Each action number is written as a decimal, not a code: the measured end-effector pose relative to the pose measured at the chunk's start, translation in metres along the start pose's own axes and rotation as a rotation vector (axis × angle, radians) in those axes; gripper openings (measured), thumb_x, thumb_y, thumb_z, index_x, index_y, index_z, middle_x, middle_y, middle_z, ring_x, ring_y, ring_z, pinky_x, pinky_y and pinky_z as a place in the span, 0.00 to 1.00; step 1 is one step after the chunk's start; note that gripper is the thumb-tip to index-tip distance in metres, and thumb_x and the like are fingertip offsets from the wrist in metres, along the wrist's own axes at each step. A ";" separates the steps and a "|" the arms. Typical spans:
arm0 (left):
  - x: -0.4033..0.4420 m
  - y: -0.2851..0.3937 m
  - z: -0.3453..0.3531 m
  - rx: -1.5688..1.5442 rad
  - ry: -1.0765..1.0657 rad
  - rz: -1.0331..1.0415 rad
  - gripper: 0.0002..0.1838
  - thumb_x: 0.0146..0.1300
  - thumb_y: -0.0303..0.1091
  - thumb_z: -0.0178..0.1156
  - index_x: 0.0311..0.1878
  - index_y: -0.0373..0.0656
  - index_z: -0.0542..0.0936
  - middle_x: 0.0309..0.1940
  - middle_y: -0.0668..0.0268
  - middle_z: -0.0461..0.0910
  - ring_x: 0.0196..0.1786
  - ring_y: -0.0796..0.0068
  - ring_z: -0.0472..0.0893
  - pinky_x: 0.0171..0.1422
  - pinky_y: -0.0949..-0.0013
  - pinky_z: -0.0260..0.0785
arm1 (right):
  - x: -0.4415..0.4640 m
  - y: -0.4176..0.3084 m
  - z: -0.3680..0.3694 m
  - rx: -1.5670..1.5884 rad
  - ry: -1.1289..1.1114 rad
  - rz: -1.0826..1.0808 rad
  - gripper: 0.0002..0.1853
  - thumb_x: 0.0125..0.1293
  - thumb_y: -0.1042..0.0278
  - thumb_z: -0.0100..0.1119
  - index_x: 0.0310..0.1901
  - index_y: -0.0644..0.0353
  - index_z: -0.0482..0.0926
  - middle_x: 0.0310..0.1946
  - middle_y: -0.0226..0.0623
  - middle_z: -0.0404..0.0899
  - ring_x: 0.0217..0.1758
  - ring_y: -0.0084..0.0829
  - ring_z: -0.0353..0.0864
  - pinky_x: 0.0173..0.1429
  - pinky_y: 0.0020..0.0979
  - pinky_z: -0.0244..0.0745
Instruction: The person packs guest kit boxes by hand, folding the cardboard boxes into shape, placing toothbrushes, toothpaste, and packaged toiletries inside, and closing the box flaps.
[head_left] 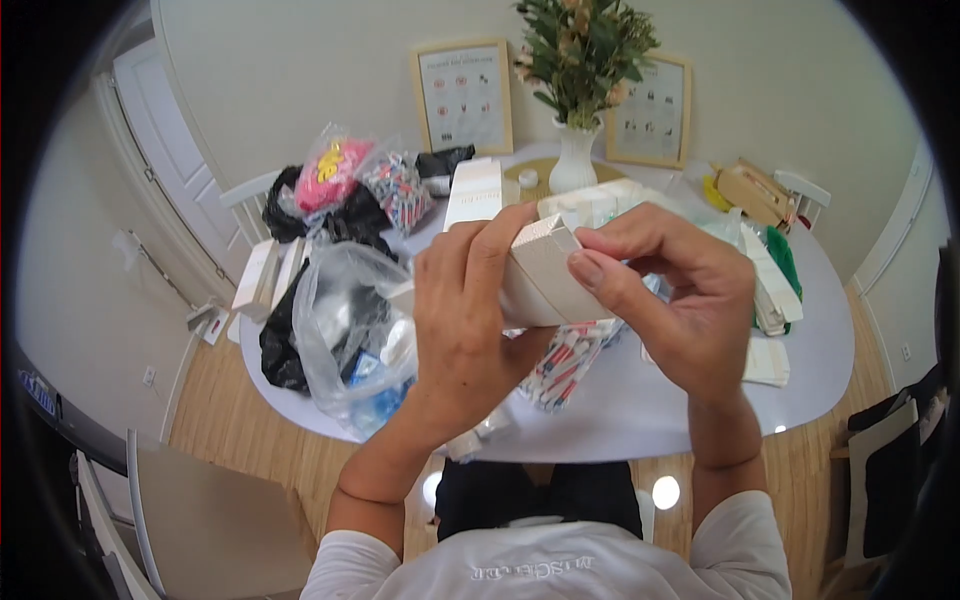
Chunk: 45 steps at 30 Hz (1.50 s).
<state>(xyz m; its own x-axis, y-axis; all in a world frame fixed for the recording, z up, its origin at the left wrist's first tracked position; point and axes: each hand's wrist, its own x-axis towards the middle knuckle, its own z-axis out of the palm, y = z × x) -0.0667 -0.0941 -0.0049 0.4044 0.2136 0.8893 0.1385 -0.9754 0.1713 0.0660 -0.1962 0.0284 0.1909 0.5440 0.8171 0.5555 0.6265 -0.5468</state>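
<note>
A small white cardboard box (555,283) is held up in front of me, tilted, with one end towards my face. My left hand (462,310) is wrapped round its left side, fingers over the top and thumb underneath. With thumb and forefinger, my right hand (685,285) pinches the flap edge at the box's near right corner. Below the box lies a clear bag of red, white and blue wrapped sticks (565,370). To the left of my left hand sits a clear plastic bag (345,335) with white and blue items inside.
On the white table (620,430) stand a white vase (574,158) with flowers and a tall white box (475,190). A pink packet (333,175) and black bags lie at the back left. Flat white cartons (768,285) lie at the right. Two framed sheets lean against the wall.
</note>
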 end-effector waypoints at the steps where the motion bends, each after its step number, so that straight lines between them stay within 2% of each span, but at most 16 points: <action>1: 0.007 -0.002 0.000 0.016 0.033 0.026 0.41 0.30 0.23 0.73 0.56 0.42 0.72 0.45 0.59 0.74 0.48 0.57 0.74 0.54 0.60 0.67 | 0.002 0.006 0.000 -0.007 0.006 -0.025 0.05 0.57 0.75 0.66 0.34 0.67 0.82 0.27 0.34 0.80 0.27 0.18 0.78 0.31 0.18 0.72; 3: 0.015 -0.007 0.004 -0.015 0.024 0.014 0.40 0.30 0.22 0.72 0.56 0.43 0.72 0.45 0.60 0.74 0.49 0.57 0.73 0.55 0.61 0.66 | 0.003 0.015 -0.001 0.183 0.060 0.205 0.07 0.59 0.73 0.65 0.37 0.67 0.82 0.29 0.32 0.82 0.30 0.15 0.78 0.33 0.18 0.74; 5: 0.022 -0.010 0.007 -0.065 -0.021 -0.021 0.39 0.29 0.20 0.69 0.54 0.46 0.75 0.46 0.61 0.75 0.50 0.57 0.73 0.59 0.60 0.63 | 0.005 0.025 -0.002 0.195 0.085 0.189 0.07 0.59 0.73 0.65 0.38 0.67 0.82 0.29 0.33 0.82 0.31 0.15 0.78 0.34 0.18 0.74; 10: 0.039 -0.022 0.014 -0.080 -0.063 0.049 0.38 0.29 0.23 0.70 0.53 0.46 0.76 0.44 0.62 0.77 0.50 0.60 0.74 0.57 0.62 0.63 | 0.010 0.031 -0.008 0.154 0.110 0.210 0.06 0.60 0.74 0.64 0.38 0.67 0.83 0.28 0.32 0.82 0.30 0.15 0.78 0.35 0.18 0.74; 12: 0.043 -0.029 0.019 -0.209 -0.079 0.084 0.37 0.30 0.23 0.69 0.53 0.48 0.76 0.39 0.65 0.75 0.47 0.60 0.71 0.57 0.62 0.56 | 0.010 0.035 -0.010 0.154 0.109 0.196 0.06 0.59 0.75 0.64 0.37 0.67 0.83 0.27 0.32 0.82 0.29 0.15 0.77 0.34 0.18 0.74; 16: 0.049 -0.032 0.020 -0.205 -0.104 0.107 0.36 0.29 0.22 0.68 0.52 0.48 0.77 0.39 0.66 0.75 0.46 0.61 0.72 0.58 0.61 0.56 | 0.010 0.041 -0.013 0.198 0.055 0.125 0.05 0.58 0.77 0.65 0.36 0.68 0.83 0.29 0.32 0.82 0.30 0.15 0.77 0.33 0.17 0.73; 18: 0.051 -0.031 0.019 -0.108 -0.087 0.147 0.32 0.30 0.24 0.70 0.49 0.46 0.79 0.38 0.64 0.77 0.45 0.63 0.74 0.54 0.64 0.62 | 0.011 0.041 -0.014 0.217 0.031 0.123 0.05 0.57 0.78 0.66 0.35 0.68 0.83 0.30 0.32 0.81 0.30 0.15 0.77 0.33 0.17 0.73; 21: 0.049 -0.033 0.019 -0.099 -0.100 0.161 0.32 0.31 0.24 0.70 0.49 0.46 0.80 0.38 0.64 0.77 0.44 0.64 0.74 0.53 0.64 0.61 | 0.013 0.044 -0.015 0.317 0.008 0.207 0.04 0.55 0.82 0.66 0.32 0.68 0.82 0.30 0.33 0.80 0.32 0.17 0.78 0.33 0.17 0.76; 23: 0.048 -0.030 0.019 -0.103 -0.099 0.166 0.32 0.31 0.24 0.69 0.49 0.45 0.80 0.38 0.64 0.77 0.44 0.64 0.74 0.53 0.64 0.61 | 0.015 0.044 -0.016 0.491 -0.054 0.249 0.05 0.53 0.84 0.66 0.31 0.68 0.80 0.29 0.34 0.79 0.32 0.18 0.79 0.32 0.18 0.79; 29: 0.047 -0.031 0.027 -0.123 -0.092 0.159 0.33 0.31 0.23 0.69 0.50 0.45 0.79 0.38 0.65 0.77 0.42 0.64 0.73 0.53 0.64 0.60 | 0.015 0.047 -0.012 0.431 0.006 0.270 0.06 0.52 0.83 0.67 0.28 0.69 0.77 0.28 0.34 0.78 0.32 0.19 0.79 0.32 0.18 0.80; 34: 0.045 -0.034 0.031 -0.054 -0.078 0.179 0.33 0.31 0.22 0.68 0.51 0.45 0.79 0.38 0.65 0.77 0.42 0.64 0.73 0.53 0.65 0.58 | 0.019 0.054 -0.017 0.406 -0.039 0.289 0.06 0.53 0.81 0.67 0.29 0.67 0.78 0.28 0.33 0.79 0.33 0.19 0.80 0.33 0.18 0.80; 36: 0.044 -0.035 0.032 -0.030 -0.074 0.187 0.37 0.32 0.18 0.63 0.55 0.46 0.76 0.39 0.65 0.73 0.46 0.62 0.70 0.58 0.59 0.52 | 0.021 0.053 -0.020 0.389 -0.049 0.287 0.05 0.54 0.80 0.67 0.29 0.67 0.78 0.29 0.33 0.79 0.33 0.19 0.80 0.33 0.19 0.79; 38: 0.046 -0.033 0.031 0.007 -0.065 0.183 0.38 0.31 0.18 0.62 0.56 0.46 0.75 0.39 0.64 0.73 0.45 0.62 0.70 0.57 0.59 0.53 | 0.025 0.045 -0.024 0.368 -0.022 0.384 0.05 0.55 0.76 0.67 0.31 0.66 0.80 0.30 0.33 0.81 0.34 0.17 0.80 0.34 0.19 0.78; 40: 0.046 -0.033 0.032 0.047 -0.056 0.175 0.40 0.30 0.19 0.61 0.57 0.47 0.74 0.39 0.64 0.72 0.45 0.62 0.70 0.56 0.60 0.53 | 0.022 0.045 -0.020 0.368 0.001 0.316 0.06 0.56 0.74 0.67 0.35 0.65 0.81 0.31 0.33 0.82 0.33 0.17 0.80 0.36 0.20 0.77; 42: 0.044 -0.036 0.036 0.103 0.023 0.186 0.42 0.30 0.19 0.60 0.60 0.48 0.70 0.38 0.64 0.71 0.44 0.62 0.69 0.55 0.60 0.53 | 0.018 0.043 -0.015 0.164 0.069 0.256 0.08 0.56 0.75 0.67 0.37 0.66 0.82 0.30 0.34 0.83 0.33 0.18 0.81 0.38 0.19 0.77; 45: 0.043 -0.040 0.041 0.009 0.061 0.214 0.43 0.30 0.19 0.62 0.60 0.49 0.69 0.42 0.64 0.73 0.45 0.61 0.70 0.54 0.60 0.53 | 0.020 0.045 -0.018 0.155 0.100 0.265 0.09 0.56 0.76 0.67 0.38 0.67 0.83 0.30 0.35 0.83 0.32 0.18 0.81 0.39 0.19 0.77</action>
<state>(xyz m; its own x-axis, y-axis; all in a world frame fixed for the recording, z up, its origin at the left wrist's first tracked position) -0.0177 -0.0436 0.0090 0.3697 -0.0020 0.9292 0.0640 -0.9976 -0.0276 0.1099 -0.1673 0.0232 0.3952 0.6472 0.6519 0.3468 0.5521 -0.7582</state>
